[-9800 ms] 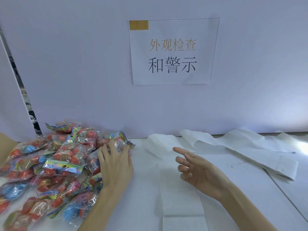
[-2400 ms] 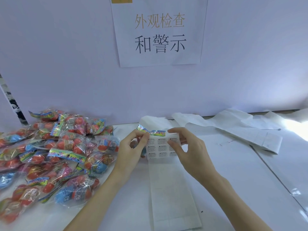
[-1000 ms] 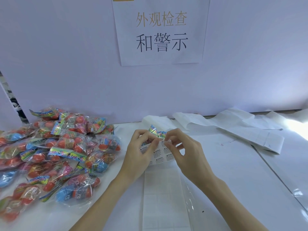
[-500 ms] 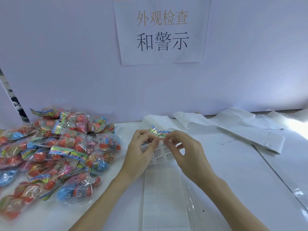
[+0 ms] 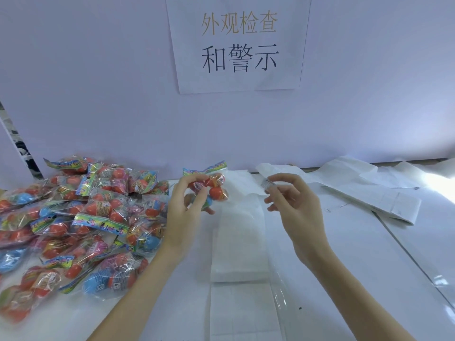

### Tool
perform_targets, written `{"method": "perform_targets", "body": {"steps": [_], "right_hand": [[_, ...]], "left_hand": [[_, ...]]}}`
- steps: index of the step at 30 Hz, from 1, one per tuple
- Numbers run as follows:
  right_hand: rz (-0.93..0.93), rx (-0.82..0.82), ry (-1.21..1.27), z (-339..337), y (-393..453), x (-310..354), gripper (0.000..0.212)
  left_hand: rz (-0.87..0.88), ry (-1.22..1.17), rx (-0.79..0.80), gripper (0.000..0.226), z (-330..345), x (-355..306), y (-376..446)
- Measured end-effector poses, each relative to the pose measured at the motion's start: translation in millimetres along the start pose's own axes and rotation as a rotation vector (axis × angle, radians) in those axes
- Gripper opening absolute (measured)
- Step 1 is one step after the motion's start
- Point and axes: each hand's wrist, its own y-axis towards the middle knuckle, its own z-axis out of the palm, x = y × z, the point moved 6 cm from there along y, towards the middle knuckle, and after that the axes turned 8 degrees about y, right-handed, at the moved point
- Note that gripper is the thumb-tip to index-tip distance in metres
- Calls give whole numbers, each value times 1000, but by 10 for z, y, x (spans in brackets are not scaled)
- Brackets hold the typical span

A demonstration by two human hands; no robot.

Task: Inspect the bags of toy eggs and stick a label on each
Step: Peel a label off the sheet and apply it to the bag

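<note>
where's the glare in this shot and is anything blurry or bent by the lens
Head view: strong glare washes out the white paper strips at the far right edge and glints off the clear film on the table. The right hand and the small label it pinches are soft with motion blur. The wide lens bows the table edge. The wall sign reads sharp.

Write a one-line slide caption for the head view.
Left hand grips a clear bag of toy eggs; right hand pinches a small white label beside it.
</note>
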Motion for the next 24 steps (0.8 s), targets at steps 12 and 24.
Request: {"method": "perform_targets", "body": {"steps": [12,24], "right_hand": [[38,243,-222,229,-87,-251,48],[-23,277,-305,240,-127,-239,48]], "left_hand": [[2,19,217,26,302,45,-141],[14,10,218,36,314,44,-167]]}}
